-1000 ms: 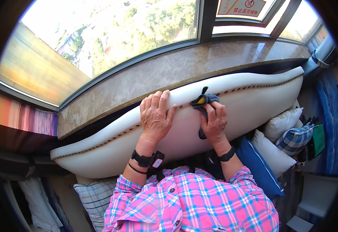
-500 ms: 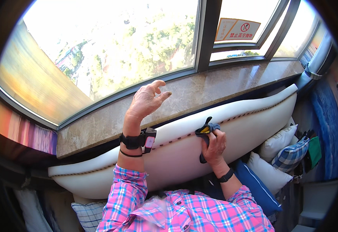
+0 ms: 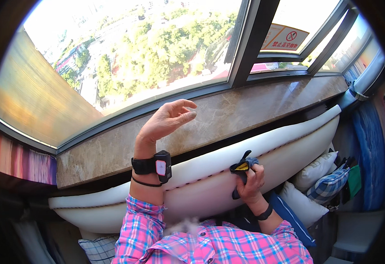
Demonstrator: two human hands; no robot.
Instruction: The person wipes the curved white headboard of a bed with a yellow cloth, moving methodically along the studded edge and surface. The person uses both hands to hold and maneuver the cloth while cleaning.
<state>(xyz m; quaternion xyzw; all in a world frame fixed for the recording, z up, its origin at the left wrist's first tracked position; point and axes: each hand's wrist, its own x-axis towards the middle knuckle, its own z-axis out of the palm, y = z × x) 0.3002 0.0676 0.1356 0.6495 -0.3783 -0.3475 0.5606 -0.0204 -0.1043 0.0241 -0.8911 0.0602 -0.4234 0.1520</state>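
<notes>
My left hand (image 3: 169,118) is raised in front of the window, above the stone sill, with nothing in it. Its fingers are loosely bent and the thumb stands apart from them. In my right hand (image 3: 252,181) is a small crumpled cloth bundle (image 3: 241,167), dark with a yellow patch and a bluish-grey part. One black end sticks up from it and another hangs below my fingers. What exactly it is does not show. The bundle is over the white padded sofa back (image 3: 205,193), near its dark-studded seam; I cannot tell whether it touches.
Beyond the sofa back runs a brown marbled sill (image 3: 210,115) under a tall window (image 3: 157,57) with dark frames. White cushions (image 3: 304,206), a blue cushion (image 3: 291,220) and a checked cushion (image 3: 331,184) lie at the right. A pipe (image 3: 363,83) stands at the far right.
The view has shifted a little. My left hand has turned and come slightly lower, its fingers now pointing more to the right. My right hand still grips the bundle, slightly farther right in view.
</notes>
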